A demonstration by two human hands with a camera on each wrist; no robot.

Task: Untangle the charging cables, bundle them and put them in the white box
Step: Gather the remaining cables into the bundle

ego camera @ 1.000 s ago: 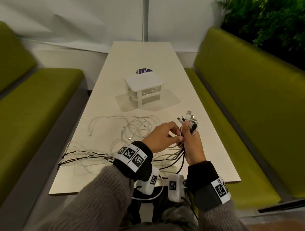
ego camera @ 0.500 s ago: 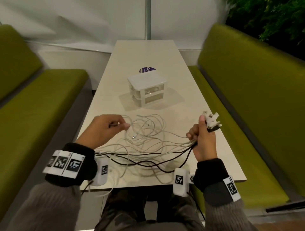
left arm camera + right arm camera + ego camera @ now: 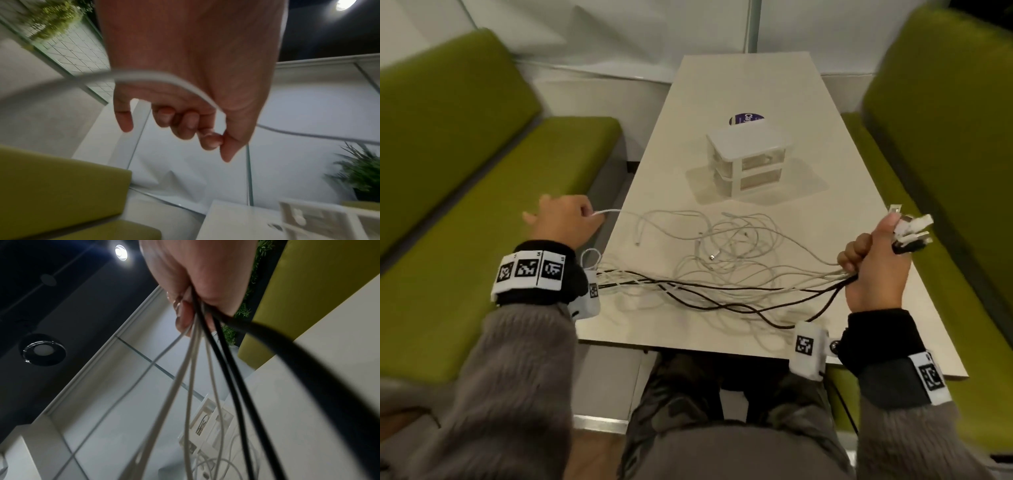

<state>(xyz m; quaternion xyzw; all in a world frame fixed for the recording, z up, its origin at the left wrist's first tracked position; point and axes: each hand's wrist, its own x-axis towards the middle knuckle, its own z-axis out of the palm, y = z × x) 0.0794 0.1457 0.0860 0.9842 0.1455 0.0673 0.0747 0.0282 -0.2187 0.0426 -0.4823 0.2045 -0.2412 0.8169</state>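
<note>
there, cables strung between both hands, above the table

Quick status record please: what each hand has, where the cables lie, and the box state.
left hand: pinches one white cable, pulled out past the table's left edge
right hand: grips the gathered connector ends of white and black cables
loose cables: tangled on the table
white box: behind the cables, untouched
</note>
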